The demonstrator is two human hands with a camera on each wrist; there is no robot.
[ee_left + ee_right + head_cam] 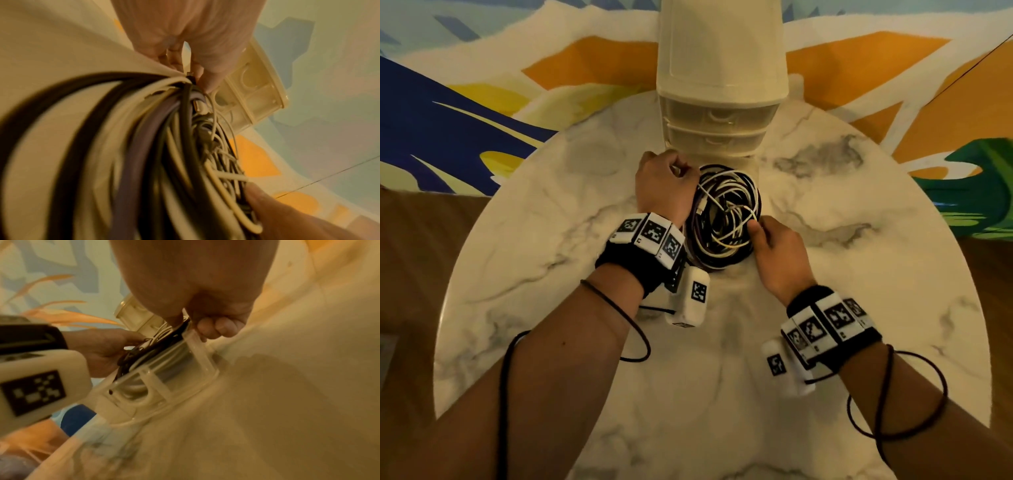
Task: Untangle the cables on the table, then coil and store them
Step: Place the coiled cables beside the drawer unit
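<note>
A tangled bundle of black, white and purple cables lies coiled in front of the drawer unit. The right wrist view shows the cables sitting in a pulled-out translucent drawer. My left hand grips the bundle's far left side, fingers curled round several strands near a plug. At the near right side my right hand pinches a thin white cable between thumb and fingers. Its fingers curl at the drawer's edge.
A tall cream plastic drawer unit stands at the back of the round marble table, with two shut drawers above the bundle. A painted wall lies behind. Thin black cords trail from both wrist bands across the near tabletop.
</note>
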